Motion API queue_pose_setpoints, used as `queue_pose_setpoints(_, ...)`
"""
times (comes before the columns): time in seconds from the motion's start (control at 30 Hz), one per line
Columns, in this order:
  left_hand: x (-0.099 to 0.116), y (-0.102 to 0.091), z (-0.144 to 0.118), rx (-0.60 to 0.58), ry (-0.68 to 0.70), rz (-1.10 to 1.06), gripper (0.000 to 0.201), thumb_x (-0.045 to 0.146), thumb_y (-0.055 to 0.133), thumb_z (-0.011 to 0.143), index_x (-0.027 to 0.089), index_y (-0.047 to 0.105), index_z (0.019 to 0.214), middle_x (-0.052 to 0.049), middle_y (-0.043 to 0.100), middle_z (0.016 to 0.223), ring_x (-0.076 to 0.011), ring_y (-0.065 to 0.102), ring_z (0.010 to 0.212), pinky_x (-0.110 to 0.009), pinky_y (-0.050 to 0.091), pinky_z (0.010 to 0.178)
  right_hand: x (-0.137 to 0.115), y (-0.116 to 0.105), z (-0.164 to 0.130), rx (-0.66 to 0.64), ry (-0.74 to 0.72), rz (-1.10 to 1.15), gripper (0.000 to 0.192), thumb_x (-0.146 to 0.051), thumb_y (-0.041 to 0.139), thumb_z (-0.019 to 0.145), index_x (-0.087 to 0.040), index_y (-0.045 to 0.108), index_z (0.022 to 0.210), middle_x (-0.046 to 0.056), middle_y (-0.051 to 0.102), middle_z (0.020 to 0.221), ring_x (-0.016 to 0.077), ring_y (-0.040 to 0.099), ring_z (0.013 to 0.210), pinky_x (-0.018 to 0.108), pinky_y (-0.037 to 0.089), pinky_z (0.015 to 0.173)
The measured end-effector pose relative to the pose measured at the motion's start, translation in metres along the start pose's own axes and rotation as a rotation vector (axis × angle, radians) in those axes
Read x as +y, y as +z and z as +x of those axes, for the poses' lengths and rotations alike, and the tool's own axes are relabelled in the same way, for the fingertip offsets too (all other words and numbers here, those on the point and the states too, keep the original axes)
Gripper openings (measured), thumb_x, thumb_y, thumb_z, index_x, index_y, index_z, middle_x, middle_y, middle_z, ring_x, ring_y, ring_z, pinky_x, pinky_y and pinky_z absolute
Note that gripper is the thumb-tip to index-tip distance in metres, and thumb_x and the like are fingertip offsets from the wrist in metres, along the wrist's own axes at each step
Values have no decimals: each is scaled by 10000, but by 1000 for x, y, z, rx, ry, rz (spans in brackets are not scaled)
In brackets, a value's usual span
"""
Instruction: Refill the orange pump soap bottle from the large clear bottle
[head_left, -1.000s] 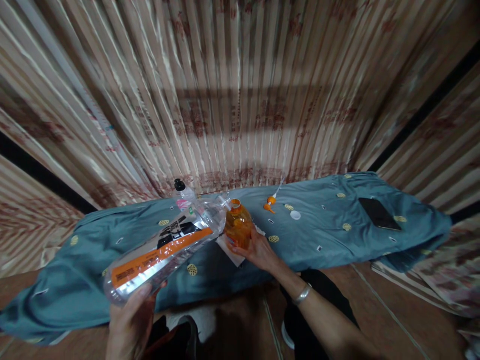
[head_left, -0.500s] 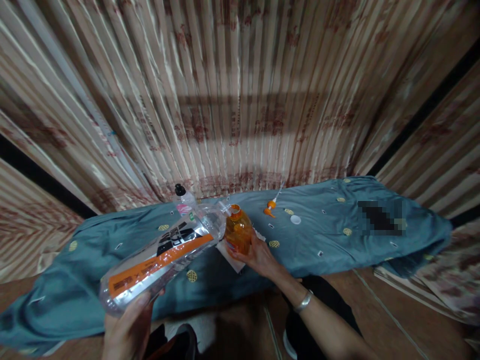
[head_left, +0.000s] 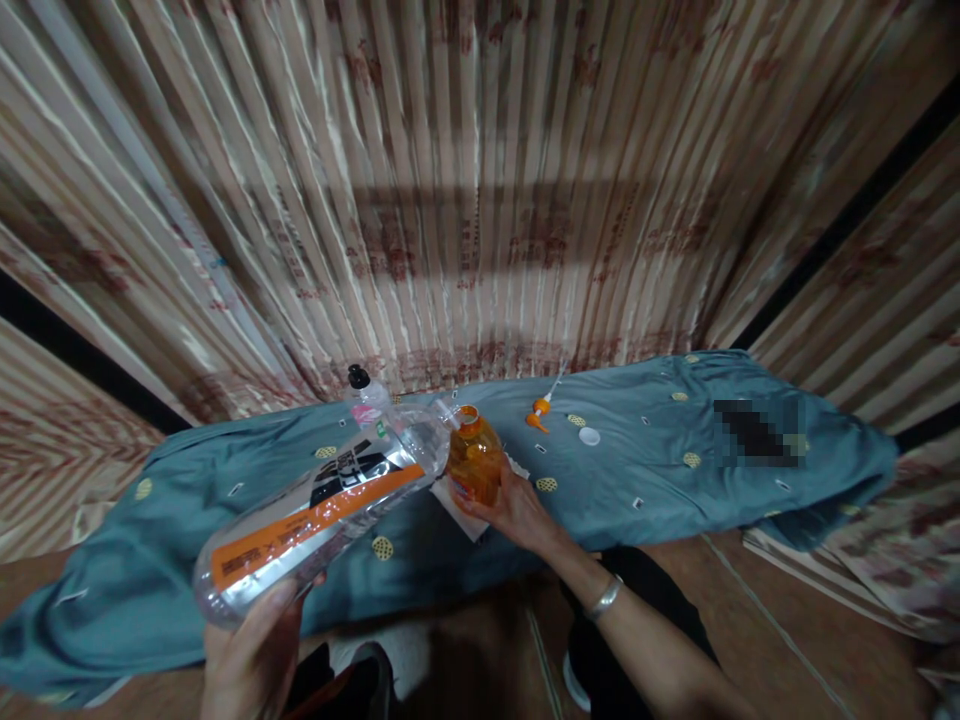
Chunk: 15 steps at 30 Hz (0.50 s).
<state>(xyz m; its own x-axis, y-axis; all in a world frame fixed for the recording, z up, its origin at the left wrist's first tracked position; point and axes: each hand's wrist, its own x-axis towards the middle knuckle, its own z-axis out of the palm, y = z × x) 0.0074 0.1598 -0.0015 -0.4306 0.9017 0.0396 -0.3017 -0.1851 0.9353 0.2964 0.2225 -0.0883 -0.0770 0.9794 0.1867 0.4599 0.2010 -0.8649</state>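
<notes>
My left hand (head_left: 259, 640) is closed around the lower end of a large clear plastic bottle (head_left: 322, 505) with a silver and orange label. That bottle lies tilted in the air, its neck pointing right and meeting the mouth of an orange see-through bottle (head_left: 476, 460). Fingers of my right hand (head_left: 517, 505) wrap the side of the orange bottle, which leans slightly. Whether liquid passes between the two mouths I cannot tell. Beneath the orange bottle a white paper sheet (head_left: 461, 515) shows in part. An orange pump head (head_left: 540, 412) with a white tube lies to the right.
A teal patterned cloth (head_left: 637, 470) covers the long low surface. Behind the clear bottle stands a bottle with a black cap (head_left: 360, 378). A white round disc (head_left: 589, 436) lies near the pump head. Striped curtains (head_left: 480, 200) hang behind; a blurred dark patch (head_left: 757, 435) sits at right.
Both hands keep their hold on the two bottles. The clear bottle's base has shifted slightly left and up in view; the rest is nearly unchanged.
</notes>
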Motion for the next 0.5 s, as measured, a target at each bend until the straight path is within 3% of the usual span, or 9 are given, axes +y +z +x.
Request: queue_pose_setpoints(0.5, 5, 13, -12, 16, 59, -15, 458, 359, 988, 604, 282, 785, 1007, 20, 775, 936, -173, 695, 859, -209, 599, 658, 4, 1, 0, 23, 1, -32, 823, -404, 844, 823, -252, 450, 1530, 129, 766, 1342, 356, 752, 1233, 557, 604, 1064)
